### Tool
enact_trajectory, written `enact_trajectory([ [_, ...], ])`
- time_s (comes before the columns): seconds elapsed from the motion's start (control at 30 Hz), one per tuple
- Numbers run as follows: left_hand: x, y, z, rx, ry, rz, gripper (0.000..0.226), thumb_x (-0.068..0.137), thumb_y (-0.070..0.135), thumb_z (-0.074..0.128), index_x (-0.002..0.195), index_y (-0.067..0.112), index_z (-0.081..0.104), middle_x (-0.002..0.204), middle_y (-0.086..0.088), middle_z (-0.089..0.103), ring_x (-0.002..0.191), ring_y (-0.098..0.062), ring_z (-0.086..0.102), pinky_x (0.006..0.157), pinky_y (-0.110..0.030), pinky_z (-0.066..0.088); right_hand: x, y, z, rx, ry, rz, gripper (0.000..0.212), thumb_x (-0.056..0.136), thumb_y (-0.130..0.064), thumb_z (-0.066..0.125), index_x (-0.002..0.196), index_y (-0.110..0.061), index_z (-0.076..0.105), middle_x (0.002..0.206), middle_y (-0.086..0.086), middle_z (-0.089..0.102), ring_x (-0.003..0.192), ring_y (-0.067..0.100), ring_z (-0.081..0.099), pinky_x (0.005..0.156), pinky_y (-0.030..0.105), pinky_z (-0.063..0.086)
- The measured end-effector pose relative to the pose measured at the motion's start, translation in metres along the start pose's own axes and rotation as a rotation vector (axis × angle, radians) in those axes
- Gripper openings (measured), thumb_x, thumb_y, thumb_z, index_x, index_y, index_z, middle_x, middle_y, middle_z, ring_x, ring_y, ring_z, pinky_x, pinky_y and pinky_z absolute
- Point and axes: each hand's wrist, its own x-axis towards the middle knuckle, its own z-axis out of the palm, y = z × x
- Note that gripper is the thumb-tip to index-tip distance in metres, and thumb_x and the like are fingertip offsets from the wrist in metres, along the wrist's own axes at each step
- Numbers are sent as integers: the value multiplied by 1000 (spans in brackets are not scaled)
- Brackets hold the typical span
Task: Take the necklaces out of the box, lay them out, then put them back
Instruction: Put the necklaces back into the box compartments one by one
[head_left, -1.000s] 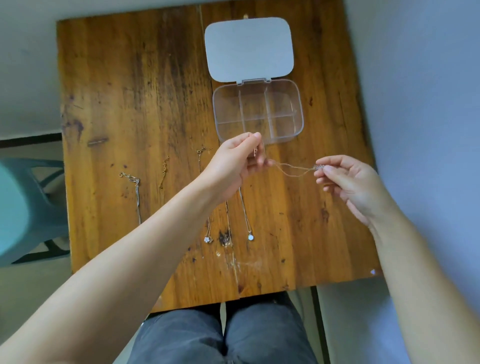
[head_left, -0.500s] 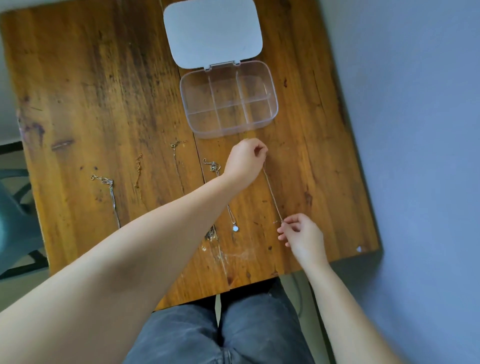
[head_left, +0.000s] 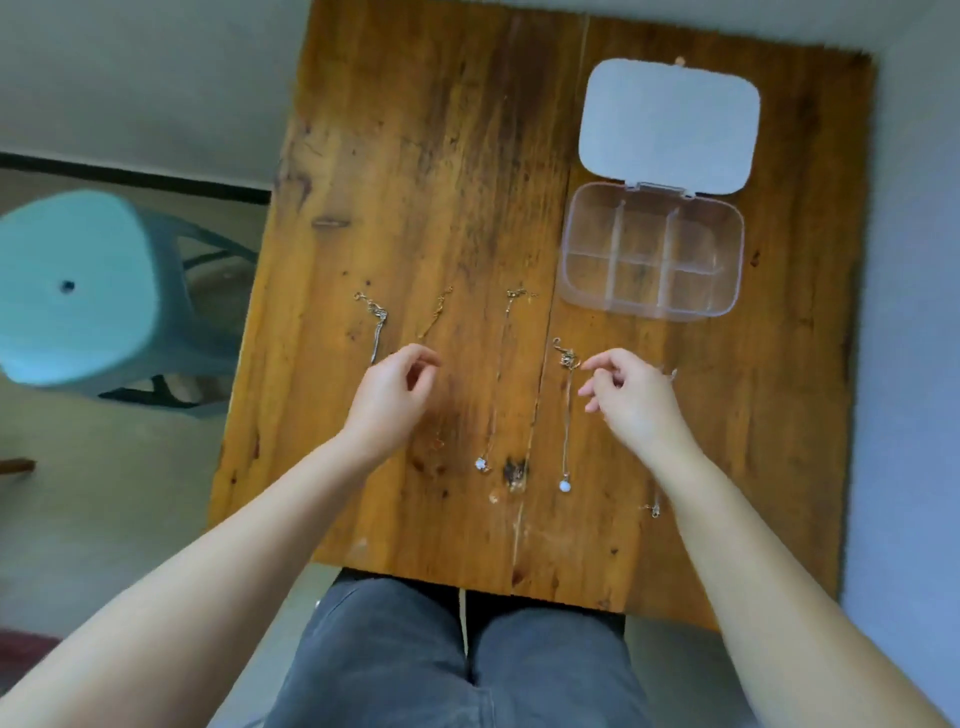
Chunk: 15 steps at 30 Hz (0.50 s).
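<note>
the necklaces lie in a row across the bench (head_left: 415, 156), each stretched straight from clasp to pendant so none can tangle with its neighbour: a short silver one (head_left: 378, 327) at the far left, a thin gold one (head_left: 434, 314) beside it, a long chain (head_left: 498, 379) ending in a pale pendant, another (head_left: 567, 421) with a round white drop, and a fifth (head_left: 655, 506) mostly hidden under the right forearm. the box (head_left: 652, 257) sits just beyond them on the right, lid (head_left: 669, 124) thrown flat back, its clear compartments looking empty (so the laying-out seems finished, and the putting-back is what's left, i'd say).

both hands hover low over the row. the left hand (head_left: 387, 402) has its fingers loosely curled, thumb and forefinger near each other but holding nothing. the right hand (head_left: 631, 397) is also slack and empty, forefinger pointing toward the bunched clasp of the fourth chain.

the bench is old, stained brown planks with a seam down the middle. a teal plastic stool (head_left: 72, 291) stands to the left on a pale floor; grey walls close in.
</note>
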Motion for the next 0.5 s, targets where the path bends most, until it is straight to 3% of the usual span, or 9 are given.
enact_trajectory([
  [0.13, -43, -67, -28, 71, 196, -174, 5, 92, 25, 53, 96, 23, 55, 88, 5, 60, 82, -15, 58, 67, -30, 50, 23, -56, 55, -169, -189, -216, 19, 94, -12, 42, 97, -17, 60, 84, 0, 67, 71, 15, 63, 65, 26, 48],
  [0.27, -67, -87, -13, 228, 187, -199, 31, 87, 35, 60, 110, 17, 52, 100, -1, 56, 94, -20, 53, 77, -37, 51, 30, -91, 112, -442, -286, -515, 23, 92, -10, 47, 109, -9, 62, 109, 12, 61, 103, 30, 55, 86, 40, 47],
  [0.37, -66, -85, -1, 383, 170, -143, 31, 85, 32, 62, 108, 12, 55, 100, -7, 57, 92, -26, 53, 76, -41, 50, 33, -106, 139, -588, -316, -711, 24, 92, -9, 49, 112, -7, 61, 113, 15, 57, 106, 35, 51, 85, 45, 44],
  [0.5, -53, -80, -1, 417, 196, -9, 12, 88, 19, 57, 90, 8, 60, 87, -11, 58, 81, -30, 54, 67, -45, 47, 36, -112, 154, -664, -331, -841, 23, 88, -7, 51, 108, -5, 62, 114, 15, 58, 105, 36, 51, 78, 43, 42],
])
